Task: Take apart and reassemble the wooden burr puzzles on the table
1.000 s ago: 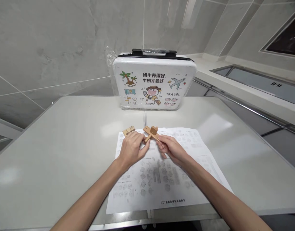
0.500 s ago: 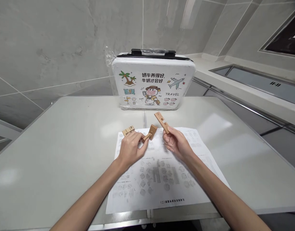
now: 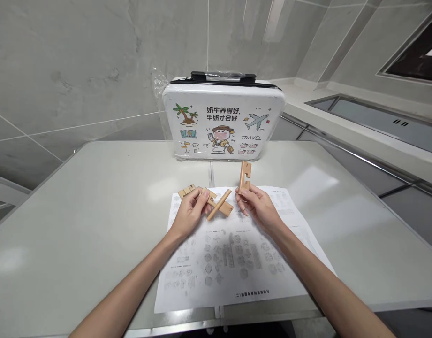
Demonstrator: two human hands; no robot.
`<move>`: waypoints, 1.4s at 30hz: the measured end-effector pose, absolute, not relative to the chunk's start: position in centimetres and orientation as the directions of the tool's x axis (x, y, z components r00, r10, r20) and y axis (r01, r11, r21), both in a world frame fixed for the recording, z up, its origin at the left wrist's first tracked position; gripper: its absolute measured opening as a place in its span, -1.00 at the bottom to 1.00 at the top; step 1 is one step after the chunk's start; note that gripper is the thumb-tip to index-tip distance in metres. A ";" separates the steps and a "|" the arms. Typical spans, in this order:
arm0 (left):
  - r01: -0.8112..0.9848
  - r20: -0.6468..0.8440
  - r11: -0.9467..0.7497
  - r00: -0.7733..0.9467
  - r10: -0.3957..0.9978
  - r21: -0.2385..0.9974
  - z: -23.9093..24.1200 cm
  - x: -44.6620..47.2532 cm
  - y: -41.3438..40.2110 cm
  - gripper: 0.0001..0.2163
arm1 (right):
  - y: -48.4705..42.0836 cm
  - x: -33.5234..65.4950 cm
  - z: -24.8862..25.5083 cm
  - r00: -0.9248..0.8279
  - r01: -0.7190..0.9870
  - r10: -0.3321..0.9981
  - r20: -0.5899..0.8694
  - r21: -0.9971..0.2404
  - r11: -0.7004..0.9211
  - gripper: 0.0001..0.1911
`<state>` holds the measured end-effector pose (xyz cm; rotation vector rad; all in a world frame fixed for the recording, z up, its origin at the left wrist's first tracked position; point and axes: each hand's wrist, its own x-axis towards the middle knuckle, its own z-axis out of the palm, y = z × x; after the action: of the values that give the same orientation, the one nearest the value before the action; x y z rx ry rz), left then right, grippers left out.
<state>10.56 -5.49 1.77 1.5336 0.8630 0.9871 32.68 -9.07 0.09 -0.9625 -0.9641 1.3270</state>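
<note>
My left hand (image 3: 192,210) is closed on two crossed wooden puzzle pieces (image 3: 223,206), a flat one with a slanted bar across it, held over the printed sheet. My right hand (image 3: 257,204) pinches a notched wooden puzzle piece (image 3: 244,174) by its lower end. That piece stands nearly upright, its cut-out facing right. Behind my left fingers lie other light wooden pieces (image 3: 187,190), partly hidden by the hand. Beneath both hands is a white paper sheet (image 3: 233,277) with rows of small printed diagrams, upside down to me.
A white suitcase (image 3: 223,101) with cartoon prints and loose plastic wrap stands at the back of the pale table (image 3: 106,220). Behind it rises a grey tiled wall (image 3: 96,61). To the right runs a light counter (image 3: 363,117) with grey drawers below.
My left hand has turned its crossed pieces so the flat one shows its face. My right hand has swung the notched piece from leftward-slanting to nearly upright.
</note>
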 end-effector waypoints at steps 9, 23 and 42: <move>-0.159 0.028 0.037 0.389 0.921 0.987 1.3 10.6 -5.1 -0.56 | -9.3 32.6 0.0 -0.122 -0.267 0.992 0.016 -0.963 -0.018 -0.58; -0.199 -0.056 0.186 0.522 0.851 0.962 1.2 10.9 -5.2 -0.58 | -9.9 32.0 0.2 -0.356 -0.527 0.931 -0.077 -0.806 -0.268 -0.46; -0.205 -0.020 0.165 0.568 0.823 0.965 1.3 11.2 -5.6 -0.59 | -10.1 31.2 0.4 -0.402 -0.606 0.916 -0.016 -0.745 -0.279 -0.53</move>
<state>11.22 -5.55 1.32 1.1867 0.6429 0.8077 31.16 -10.14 0.43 -0.5551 -0.8171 1.8554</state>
